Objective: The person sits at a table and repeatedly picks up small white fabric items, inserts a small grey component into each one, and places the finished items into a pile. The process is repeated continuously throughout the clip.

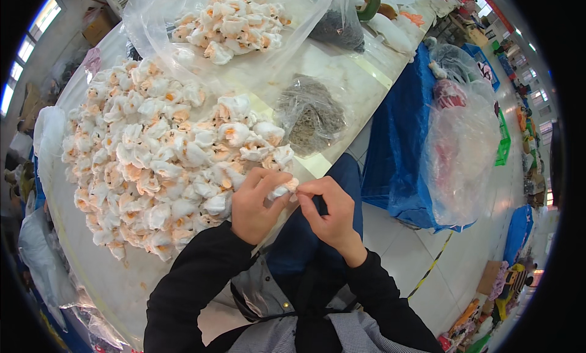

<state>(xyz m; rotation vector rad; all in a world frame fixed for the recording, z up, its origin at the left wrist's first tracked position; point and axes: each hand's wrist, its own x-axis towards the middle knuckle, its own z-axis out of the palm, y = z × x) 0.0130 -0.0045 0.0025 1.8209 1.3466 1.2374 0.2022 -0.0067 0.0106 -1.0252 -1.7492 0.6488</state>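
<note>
My left hand [257, 207] is closed around a small fluffy white-and-peach piece [285, 187], shaped like a puffed blossom or popcorn. Right beside its peach end, the thumb and forefinger of my right hand [330, 215] are pinched together. What lies between those fingertips is too small to make out. To the left, a wide heap of similar fluffy pieces [146, 151] spreads over the pale table [91, 280]. Beyond my hands, a clear plastic bag [311, 118] holds a grey-brown mass of fine material.
A clear bag [146, 29] with more fluffy pieces [235, 23] lies at the table's far side, near a bag of dark material [339, 29]. Right of the table stands a blue-lined crate [397, 139] with a plastic bag of red and white stuff [458, 151].
</note>
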